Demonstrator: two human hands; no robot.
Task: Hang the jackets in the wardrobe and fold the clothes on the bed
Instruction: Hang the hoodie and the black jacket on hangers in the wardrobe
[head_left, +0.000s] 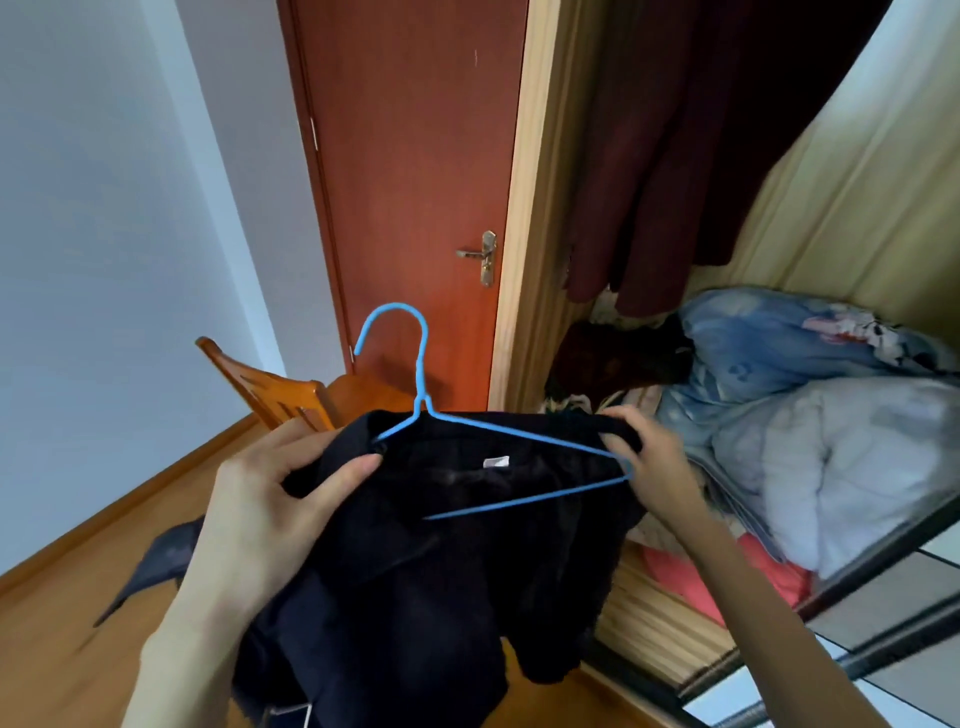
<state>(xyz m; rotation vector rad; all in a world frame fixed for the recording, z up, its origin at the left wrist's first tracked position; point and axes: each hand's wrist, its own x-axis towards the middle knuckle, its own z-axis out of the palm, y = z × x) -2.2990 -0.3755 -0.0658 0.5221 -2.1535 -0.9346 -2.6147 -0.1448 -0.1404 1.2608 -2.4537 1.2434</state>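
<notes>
A: Where is the jacket now?

B: It hangs in the air between both hands, in front of the open wardrobe, which is to the right. The blue hanger lies across the collar, its long axis running left to right, its hook pointing up and away.

A: Is the hanger inside the jacket?

B: Its left end goes under the cloth. The right end lies bare on top, so I judge that shoulder is not yet on.

A: And the grip?

B: The left hand clenches the left shoulder cloth, thumb on top. The right hand pinches the collar edge and touches the hanger's right corner. The right hand is nearer to the wardrobe.
</notes>
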